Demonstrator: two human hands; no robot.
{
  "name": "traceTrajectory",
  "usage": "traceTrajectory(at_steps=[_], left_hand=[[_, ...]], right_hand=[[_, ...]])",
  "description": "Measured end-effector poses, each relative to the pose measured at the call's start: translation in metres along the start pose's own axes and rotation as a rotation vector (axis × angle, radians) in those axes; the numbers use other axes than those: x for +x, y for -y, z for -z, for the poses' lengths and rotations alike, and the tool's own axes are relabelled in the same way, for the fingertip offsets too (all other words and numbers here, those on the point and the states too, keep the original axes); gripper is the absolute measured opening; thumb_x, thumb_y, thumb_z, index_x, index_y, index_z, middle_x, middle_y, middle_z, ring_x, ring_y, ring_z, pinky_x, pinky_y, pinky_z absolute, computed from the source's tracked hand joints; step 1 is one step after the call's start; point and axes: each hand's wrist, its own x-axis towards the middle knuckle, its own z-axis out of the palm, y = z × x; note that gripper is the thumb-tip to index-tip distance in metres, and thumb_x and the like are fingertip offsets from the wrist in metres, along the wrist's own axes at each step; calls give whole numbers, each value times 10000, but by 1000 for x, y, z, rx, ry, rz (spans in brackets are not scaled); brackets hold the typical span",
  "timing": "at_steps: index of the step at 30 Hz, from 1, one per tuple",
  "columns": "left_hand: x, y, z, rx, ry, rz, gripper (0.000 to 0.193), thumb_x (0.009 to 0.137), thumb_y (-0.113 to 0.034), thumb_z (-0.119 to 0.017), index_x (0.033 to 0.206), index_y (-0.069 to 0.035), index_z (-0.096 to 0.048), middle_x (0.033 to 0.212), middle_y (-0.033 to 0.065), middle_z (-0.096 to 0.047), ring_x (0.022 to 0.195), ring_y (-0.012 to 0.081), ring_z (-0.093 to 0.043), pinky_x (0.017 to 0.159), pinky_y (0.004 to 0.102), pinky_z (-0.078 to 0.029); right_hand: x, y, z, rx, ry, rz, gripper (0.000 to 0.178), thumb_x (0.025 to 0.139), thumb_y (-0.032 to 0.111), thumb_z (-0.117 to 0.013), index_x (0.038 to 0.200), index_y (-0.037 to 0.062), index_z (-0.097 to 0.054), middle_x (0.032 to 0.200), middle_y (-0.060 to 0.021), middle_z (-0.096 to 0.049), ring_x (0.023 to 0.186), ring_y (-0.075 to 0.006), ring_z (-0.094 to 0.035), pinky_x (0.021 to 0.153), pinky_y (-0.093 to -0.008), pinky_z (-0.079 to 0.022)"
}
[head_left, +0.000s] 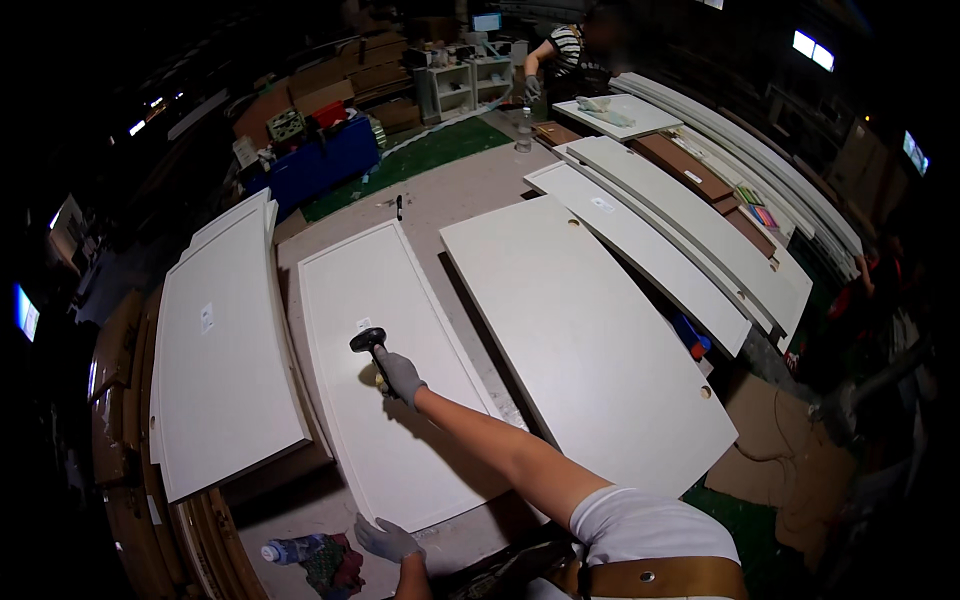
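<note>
My right hand (402, 378), in a grey glove, is closed around the handle of a black barcode scanner (368, 340). The scanner's head is over a white panel with a raised rim (410, 450), beside a small white label (363, 324) on it. Something yellowish shows under that hand, too small to make out. At the panel's near edge, my gloved left hand (390, 540) lies with its fingers stretched out and apart, holding nothing. Left of it are a clear plastic bottle (290, 550) and a crumpled dark green and red cloth (335, 568).
A labelled white panel (225, 340) lies to the left. To the right is a larger white panel (580, 330) with round holes, and beyond it more stacked panels (680, 220). A black marker (400, 207) lies at the far edge. Another person (560, 55) stands at the back.
</note>
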Motion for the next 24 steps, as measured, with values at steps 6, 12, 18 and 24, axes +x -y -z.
traceTrajectory(at_steps=[6,12,18,24], left_hand=[[0,-4,4,-64,2,-38,371,886,-135,-507,1223,20,-504,1170,258,-525,1138,411,-456,976,510,-364],[2,-8,6,-77,24,-21,375,886,-142,-507,1221,28,-500,1168,254,-526,1142,406,-454,974,508,-367],[-2,3,-4,-83,-68,-74,374,869,-133,-527,1206,30,-530,1161,241,-551,1124,400,-480,982,506,-365],[13,-21,7,-110,16,-114,359,833,-140,-511,1138,41,-567,1088,250,-588,1024,422,-523,933,506,-399]], right_hand=[[20,-7,-7,-71,-19,-54,553,944,583,-388,765,77,-519,546,-47,-533,413,-140,-489,388,-293,-393],[25,-13,-11,-65,-14,-43,569,940,600,-379,758,77,-513,547,-41,-527,419,-132,-492,399,-289,-401],[32,-18,-10,-54,-32,-20,638,915,629,-391,786,42,-604,561,-49,-533,428,-150,-505,416,-294,-410],[23,-5,14,83,-45,15,556,917,608,-449,807,83,-592,587,-12,-550,453,-103,-514,424,-241,-407]])
